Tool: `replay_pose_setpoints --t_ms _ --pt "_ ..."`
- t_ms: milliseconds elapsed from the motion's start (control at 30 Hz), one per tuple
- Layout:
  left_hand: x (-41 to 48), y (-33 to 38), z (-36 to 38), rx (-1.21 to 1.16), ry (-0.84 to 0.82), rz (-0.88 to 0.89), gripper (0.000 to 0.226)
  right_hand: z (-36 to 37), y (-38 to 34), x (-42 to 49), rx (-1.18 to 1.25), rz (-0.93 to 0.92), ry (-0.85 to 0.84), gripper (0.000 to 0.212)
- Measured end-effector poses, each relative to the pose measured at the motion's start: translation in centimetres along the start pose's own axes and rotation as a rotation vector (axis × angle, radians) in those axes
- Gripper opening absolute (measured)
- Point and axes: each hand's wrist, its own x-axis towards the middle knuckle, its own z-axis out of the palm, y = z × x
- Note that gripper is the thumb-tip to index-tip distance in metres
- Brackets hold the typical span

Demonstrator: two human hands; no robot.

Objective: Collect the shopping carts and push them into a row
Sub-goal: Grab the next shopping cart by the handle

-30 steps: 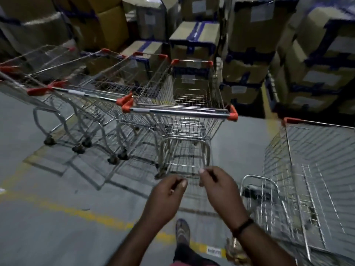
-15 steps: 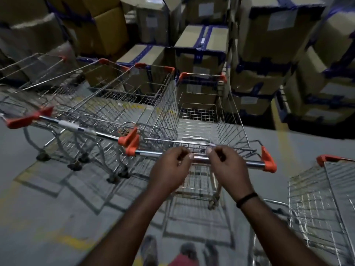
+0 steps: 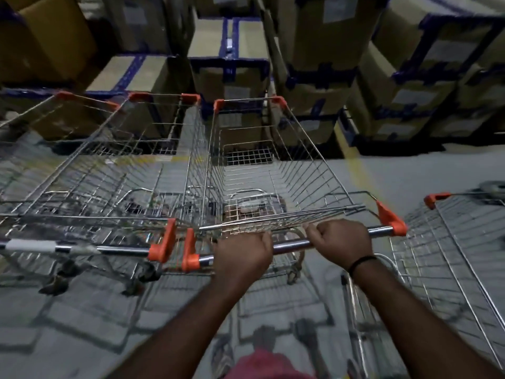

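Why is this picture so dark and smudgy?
Head view: dim light leaves the boxes murky; motion blur smears the left cart and the floor; the shiny handle catches a glint; edges bow from the wide lens.

Mid cart: silver wire grid, chrome handle bar, orange plastic corners. Left cart same silver/orange, w/ white wrap on its bar. Right cart also silver grid, orange corner. Floor grey, faded yellow line far right. Boxes tan/brown cardboard w/ dark blue tape bands, pale labels. Wristband black. Cloth at near edge pink.
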Motion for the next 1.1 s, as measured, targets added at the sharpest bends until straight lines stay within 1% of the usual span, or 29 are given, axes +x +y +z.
replay_pose_setpoints --t_ms 67,133,167,233,333,400,500,600,633,667,767,833,900,967,1033,1100 --pt "0.3 0.9 0.3 -0.001 0.045 0.057 0.056 -0.3 1.2 0.2 -0.002 0.014 -0.038 0.072" --pt "0.8 2.3 0.8 -0.154 0.049 0.124 0.055 -0.7 2.5 0.2 -0.009 0.048 -0.071 0.067" --pt "1.0 3.0 1.3 -0.184 0.039 0.146 0.056 -0.8 3.3 0.1 -0.015 0.067 -0.093 0.066" --pt "1.0 4.3 1.8 -0.174 0.024 0.185 0.060 -0.7 4.7 -0.6 -0.011 0.091 -0.118 0.066" --pt "0.0 5.6 2.0 -0.097 0.071 0.240 0.070 -0.2 6.1 -2.3 -0.003 0.110 -0.097 0.068" --pt "-0.2 6.2 2.2 -0.075 0.043 0.241 0.072 0.2 6.9 -3.3 0.002 0.125 -0.076 0.069" --pt "-0.7 6.9 1.9 -0.075 -0.014 0.187 0.072 0.5 7.4 -4.9 -0.004 0.097 -0.053 0.071" --pt "-1.3 7.2 2.2 -0.079 -0.021 0.155 0.072 0.6 8.2 -6.5 0.038 0.019 -0.014 0.060" --pt "-1.7 7.2 2.3 -0.076 -0.012 0.151 0.072 0.6 8.7 -7.0 0.041 0.001 -0.007 0.060" --pt "-2.0 7.2 2.4 -0.064 0.004 0.148 0.073 0.8 9.4 -7.6 0.029 0.000 -0.002 0.064" --pt "-3.2 7.4 2.9 -0.043 0.055 0.154 0.074 1.1 10.9 -9.1 0.002 0.039 0.002 0.089" --pt "-4.3 7.7 3.2 -0.046 0.073 0.145 0.074 1.0 11.1 -10.1 -0.006 0.040 -0.010 0.098" --pt "-5.6 7.9 3.3 -0.046 0.092 0.151 0.075 0.5 10.9 -11.3 -0.019 0.041 -0.019 0.099" --pt "-7.3 8.1 3.3 -0.042 0.114 0.165 0.074 0.3 10.8 -12.8 -0.023 0.042 -0.020 0.091" --pt "-9.0 8.1 3.4 -0.032 0.138 0.189 0.070 0.4 10.8 -14.4 -0.023 0.050 -0.024 0.086" --pt "-10.9 8.0 3.7 -0.008 0.178 0.226 0.063 0.7 10.9 -16.2 -0.025 0.061 -0.028 0.087"
